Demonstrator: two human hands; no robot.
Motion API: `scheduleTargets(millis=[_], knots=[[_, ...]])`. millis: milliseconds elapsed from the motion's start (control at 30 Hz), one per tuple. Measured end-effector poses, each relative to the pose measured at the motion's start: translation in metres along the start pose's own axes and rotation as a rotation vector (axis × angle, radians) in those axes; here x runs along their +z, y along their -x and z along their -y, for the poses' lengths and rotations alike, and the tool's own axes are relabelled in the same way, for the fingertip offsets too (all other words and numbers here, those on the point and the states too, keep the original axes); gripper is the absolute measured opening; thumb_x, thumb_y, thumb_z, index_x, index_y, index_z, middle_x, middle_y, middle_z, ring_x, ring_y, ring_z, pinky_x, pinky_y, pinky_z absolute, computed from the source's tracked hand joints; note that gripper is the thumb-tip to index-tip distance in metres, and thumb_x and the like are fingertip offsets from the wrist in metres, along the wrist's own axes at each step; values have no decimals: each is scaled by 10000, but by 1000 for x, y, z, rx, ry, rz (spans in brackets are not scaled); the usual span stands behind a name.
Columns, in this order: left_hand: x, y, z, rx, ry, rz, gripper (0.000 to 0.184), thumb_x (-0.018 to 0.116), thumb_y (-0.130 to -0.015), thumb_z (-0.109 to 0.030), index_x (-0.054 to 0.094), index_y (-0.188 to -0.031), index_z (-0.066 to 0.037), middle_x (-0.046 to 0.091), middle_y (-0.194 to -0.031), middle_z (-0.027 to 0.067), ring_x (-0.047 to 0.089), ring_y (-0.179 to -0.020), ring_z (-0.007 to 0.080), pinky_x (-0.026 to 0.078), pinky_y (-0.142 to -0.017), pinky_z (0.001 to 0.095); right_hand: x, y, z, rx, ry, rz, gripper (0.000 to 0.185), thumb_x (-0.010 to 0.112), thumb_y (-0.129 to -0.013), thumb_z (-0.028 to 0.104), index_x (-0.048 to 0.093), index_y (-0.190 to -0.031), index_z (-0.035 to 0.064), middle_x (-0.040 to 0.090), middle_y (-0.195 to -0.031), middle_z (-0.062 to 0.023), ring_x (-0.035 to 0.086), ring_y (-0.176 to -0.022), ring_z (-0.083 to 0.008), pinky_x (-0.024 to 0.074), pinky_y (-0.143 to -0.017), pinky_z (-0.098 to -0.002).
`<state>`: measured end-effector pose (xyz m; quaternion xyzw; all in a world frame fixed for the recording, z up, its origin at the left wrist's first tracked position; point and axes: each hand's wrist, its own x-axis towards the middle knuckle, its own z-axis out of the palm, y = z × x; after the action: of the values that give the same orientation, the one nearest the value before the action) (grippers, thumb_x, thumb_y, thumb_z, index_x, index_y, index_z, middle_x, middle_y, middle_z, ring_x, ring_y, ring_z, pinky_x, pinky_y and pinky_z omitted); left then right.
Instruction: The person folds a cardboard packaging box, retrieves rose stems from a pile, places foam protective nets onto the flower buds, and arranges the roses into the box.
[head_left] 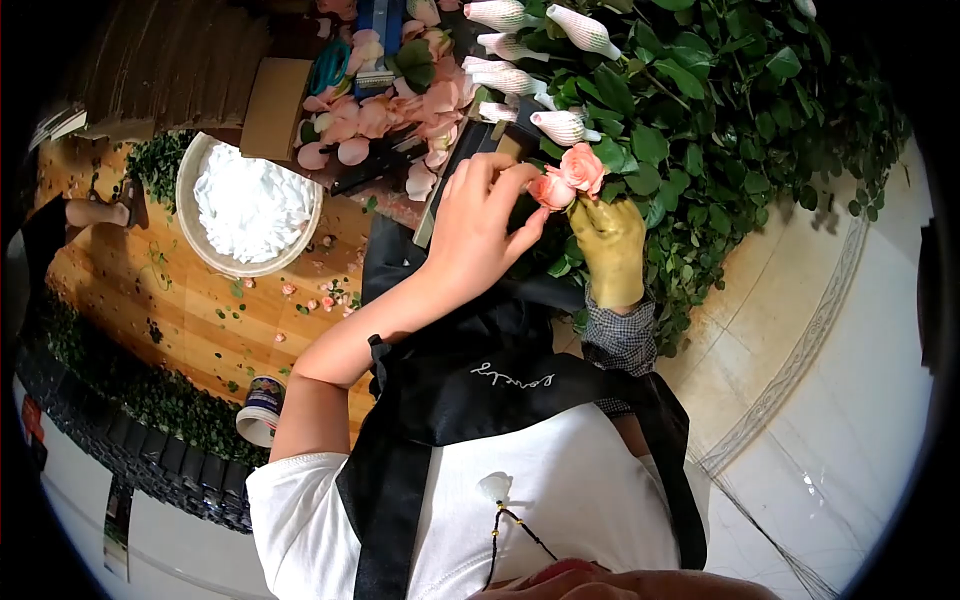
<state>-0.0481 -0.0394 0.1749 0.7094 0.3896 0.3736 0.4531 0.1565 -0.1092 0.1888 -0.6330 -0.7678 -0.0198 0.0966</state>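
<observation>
Two pink roses stand side by side near the centre, an upper rose [583, 168] and a lower rose [552, 190]. My right hand [610, 245], in a yellow glove with a checked sleeve, is closed just below the blooms; the stems inside its grip are hidden. My bare left hand [485, 215] reaches in from the left, thumb and forefinger at the outer petals of the lower rose. Its other fingers are curled, and its fingertips are partly hidden. Close above the roses lies a bloom in a white mesh sleeve [560, 127].
Green leafy stems [700, 130] fill the upper right, beside several more sleeved blooms [590, 32]. Loose pink petals [420, 110] cover the worktop's upper left. A tub of white sleeves [187, 205] and a jar [262, 405] stand on the left, by scattered leaves.
</observation>
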Motion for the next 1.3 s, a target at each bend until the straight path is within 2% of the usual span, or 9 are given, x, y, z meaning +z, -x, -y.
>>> scheduleTargets(millis=[133, 233, 300, 467, 633, 867, 933, 1067, 1300], knots=[[6, -5, 1, 62, -182, 70, 452, 806, -761, -167, 608, -1159, -83, 545, -1111, 129, 542, -993, 351, 467, -837, 423, 3, 1, -2, -19, -22, -8, 124, 762, -775, 110, 749, -898, 116, 628, -668, -22, 538, -520, -201, 450, -536, -348], [9, -3, 2, 31, -199, 87, 425, 808, -761, -173, 626, -1134, -82, 548, -1096, 129, 539, -980, 347, 468, -833, 420, 2, -3, 4, 78, -17, 36, 156, 759, -767, 120, 755, -923, 113, 628, -667, -28, 541, -516, -210, 451, -534, -358], [8, -2, 0, -19, -183, 9, 384, 811, -756, -172, 649, -1090, -76, 553, -1082, 126, 540, -964, 337, 467, -825, 414, 7, 4, -2, 61, -24, 31, 166, 758, -765, 129, 757, -930, 110, 621, -654, -31, 543, -515, -214, 452, -533, -360], [6, 0, 5, -14, -173, 67, 328, 795, -778, -204, 679, -1058, -78, 560, -1025, 99, 538, -952, 304, 449, -809, 401, 11, 6, -3, 19, -48, 10, 177, 755, -765, 154, 763, -937, 112, 593, -610, -36, 545, -513, -224, 458, -535, -368], [8, -1, 4, 1, -145, 70, 301, 797, -769, -185, 707, -1039, -89, 563, -1041, 92, 538, -953, 292, 450, -807, 401, 15, 7, -4, 83, -2, 91, 87, 737, -793, 165, 737, -849, 98, 581, -606, -47, 542, -526, -241, 458, -545, -393], [16, 8, 4, 39, -44, 20, 217, 796, -762, -142, 739, -971, -130, 556, -1159, 135, 477, -1091, 357, 423, -924, 428, 13, 2, 6, 149, 30, 40, 37, 718, -772, 118, 714, -805, 102, 521, -590, -49, 522, -541, -240, 449, -552, -385], [10, 10, 2, 19, -87, -11, 204, 765, -793, -144, 740, -992, -110, 554, -1093, 116, 503, -1012, 306, 447, -864, 410, 15, 4, 5, 77, 90, 8, 61, 719, -770, 99, 726, -831, 96, 505, -595, -40, 516, -534, -229, 443, -545, -380], [6, 14, 7, -59, -23, 61, 184, 759, -809, -153, 734, -979, -88, 549, -1039, 111, 508, -976, 298, 443, -845, 401, 8, -3, 9, 47, 60, -6, 92, 728, -782, 90, 738, -872, 75, 541, -626, -31, 521, -534, -217, 442, -544, -367], [7, 14, 6, -71, -121, 6, 196, 731, -829, -126, 659, -998, -58, 543, -1005, 104, 525, -933, 308, 431, -816, 398, 17, 7, 4, 181, -22, 2, 279, 791, -736, 132, 762, -1002, 55, 564, -611, -35, 529, -516, -202, 448, -556, -349]])
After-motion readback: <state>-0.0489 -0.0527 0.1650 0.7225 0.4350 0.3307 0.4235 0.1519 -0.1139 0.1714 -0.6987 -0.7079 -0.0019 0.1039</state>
